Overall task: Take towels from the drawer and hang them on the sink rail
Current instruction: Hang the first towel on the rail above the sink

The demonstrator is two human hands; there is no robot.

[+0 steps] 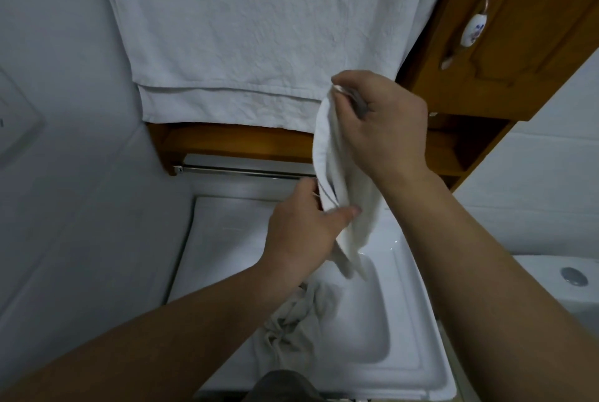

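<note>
A small white towel (337, 174) hangs between my two hands above the white sink (408, 330). My right hand (382, 122) pinches its top corner. Lower down, my left hand (304, 233) grips its edge, thumb pressed on the cloth. Just behind them runs the metal rail (240, 170), bare along its visible length, its right end hidden by the towel. A large white towel (252, 35) hangs above the rail, covering the wall. Another crumpled pale cloth (291, 320) lies in the sink basin under my left forearm.
A wooden cabinet (518, 54) with a ceramic-and-metal handle (475, 28) stands at the upper right, with a wooden shelf (240, 142) under the big towel. White tiled wall fills the left side. A toilet tank with a flush button (573, 275) sits at the right.
</note>
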